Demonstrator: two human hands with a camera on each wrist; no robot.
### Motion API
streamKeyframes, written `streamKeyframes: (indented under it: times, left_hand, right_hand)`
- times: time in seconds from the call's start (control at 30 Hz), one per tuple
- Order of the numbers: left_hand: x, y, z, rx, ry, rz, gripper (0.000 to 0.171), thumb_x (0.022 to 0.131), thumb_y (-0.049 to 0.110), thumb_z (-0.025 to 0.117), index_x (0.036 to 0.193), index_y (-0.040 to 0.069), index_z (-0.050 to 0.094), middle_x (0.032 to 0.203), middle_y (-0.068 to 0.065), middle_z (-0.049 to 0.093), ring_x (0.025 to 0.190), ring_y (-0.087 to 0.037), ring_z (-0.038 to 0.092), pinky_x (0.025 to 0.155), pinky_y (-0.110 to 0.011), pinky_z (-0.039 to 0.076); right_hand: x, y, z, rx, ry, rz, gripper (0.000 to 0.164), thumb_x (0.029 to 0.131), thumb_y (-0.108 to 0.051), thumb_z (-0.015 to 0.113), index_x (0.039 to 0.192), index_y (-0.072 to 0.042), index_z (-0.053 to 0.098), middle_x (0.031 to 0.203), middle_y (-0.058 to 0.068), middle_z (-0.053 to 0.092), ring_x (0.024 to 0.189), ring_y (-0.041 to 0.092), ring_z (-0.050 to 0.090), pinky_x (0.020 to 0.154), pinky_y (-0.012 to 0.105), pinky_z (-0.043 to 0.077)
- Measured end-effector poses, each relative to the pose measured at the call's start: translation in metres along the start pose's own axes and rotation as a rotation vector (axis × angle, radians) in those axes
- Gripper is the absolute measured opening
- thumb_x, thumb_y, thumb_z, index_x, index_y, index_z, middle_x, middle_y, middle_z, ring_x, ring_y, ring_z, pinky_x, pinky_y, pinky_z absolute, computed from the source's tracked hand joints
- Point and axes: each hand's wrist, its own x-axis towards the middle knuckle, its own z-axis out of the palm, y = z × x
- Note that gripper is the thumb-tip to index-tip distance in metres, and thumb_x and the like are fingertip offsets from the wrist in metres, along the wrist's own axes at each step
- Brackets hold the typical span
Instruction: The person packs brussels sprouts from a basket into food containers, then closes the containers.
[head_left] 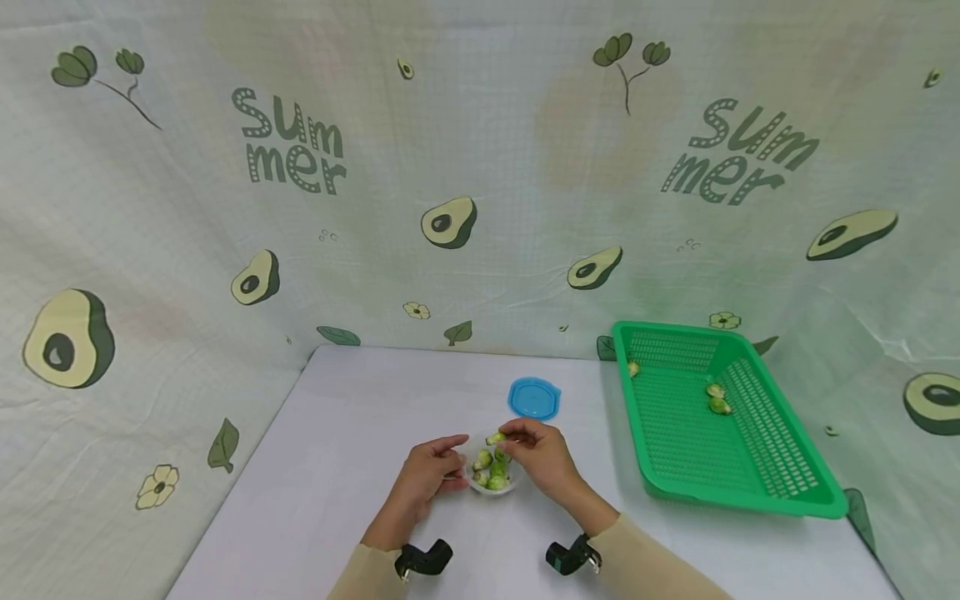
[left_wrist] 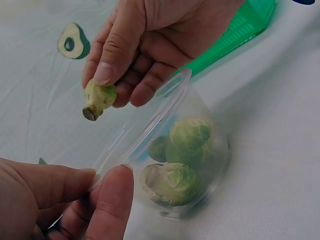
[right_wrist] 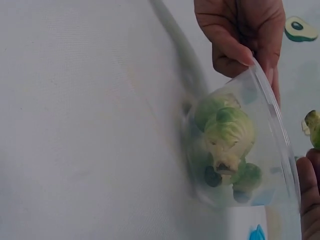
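Note:
A clear plastic container (head_left: 491, 493) stands on the table with several Brussels sprouts (left_wrist: 172, 184) inside. My left hand (head_left: 427, 477) pinches its rim at the left side, thumb and fingertips on the edge in the left wrist view. Between the thumb and fingers of my right hand (head_left: 546, 460) is a single Brussels sprout (left_wrist: 100, 99), held over the container's rim with its cut stem end pointing down. Through the see-through wall, the right wrist view shows the sprouts piled at the bottom.
Behind the container lies a blue lid (head_left: 534, 398), flat on the white table (head_left: 360, 442). A green perforated basket (head_left: 750, 498) stands to the right, with a few sprouts (head_left: 718, 406) in it. A printed cloth (head_left: 517, 150) hangs behind the table.

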Motion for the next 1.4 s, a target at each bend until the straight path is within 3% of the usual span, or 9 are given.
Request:
streamKeyframes:
  times: [0.47,1.4]
  left_hand:
    - [-0.001,0.002,0.0,-0.005,-0.004,0.012,0.048,0.1,0.005,0.068,0.147,-0.002,0.059,0.092,-0.003,0.062,0.075,-0.012,0.065,0.07,-0.031,0.066]
    - [-0.001,0.001,0.0,-0.025,-0.004,0.003,0.047,0.1,0.003,0.067,0.146,-0.001,0.061,0.088,-0.003,0.062,0.074,-0.011,0.065,0.068,-0.027,0.065]
  right_hand:
    - [-0.004,-0.001,0.012,-0.184,0.005,-0.074,0.016,0.093,-0.006,0.08,0.108,-0.013,0.079,0.104,-0.001,0.077,0.094,0.012,0.068,0.081,0.023,0.059]
    - [-0.004,0.003,0.017,-0.219,0.003,-0.101,0.017,0.092,-0.005,0.081,0.105,-0.015,0.079,0.099,-0.002,0.075,0.09,0.013,0.067,0.077,0.024,0.059]
